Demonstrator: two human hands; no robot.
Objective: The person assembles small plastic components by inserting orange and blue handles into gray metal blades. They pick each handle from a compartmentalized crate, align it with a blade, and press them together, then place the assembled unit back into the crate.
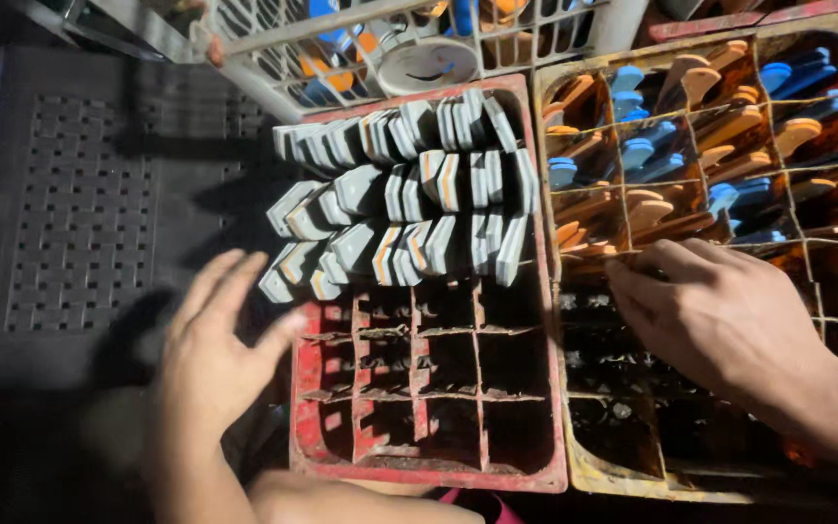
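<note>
Grey pieces point(409, 194) are packed upright in the red crate point(307, 408), far rows filled, near cells bare. Left hand point(215, 359) is spread flat at the crate's left edge, nothing held. Right hand point(720, 320) is laid over the yellow crate point(594, 475) w/ blue and orange pieces point(691, 126); fingertips curled, grip can't be told. Pieces are best seated one per cell, edges aligned. Piece type is unclear; white basket point(244, 58) is cut off.

Two bare hands are seen, the left hand point(213, 364) beside the red crate point(307, 388), the right hand point(715, 315) further off. No sleeves, gloves, rings or watch are worn; both forearms are left uncovered to the frame's edge.
</note>
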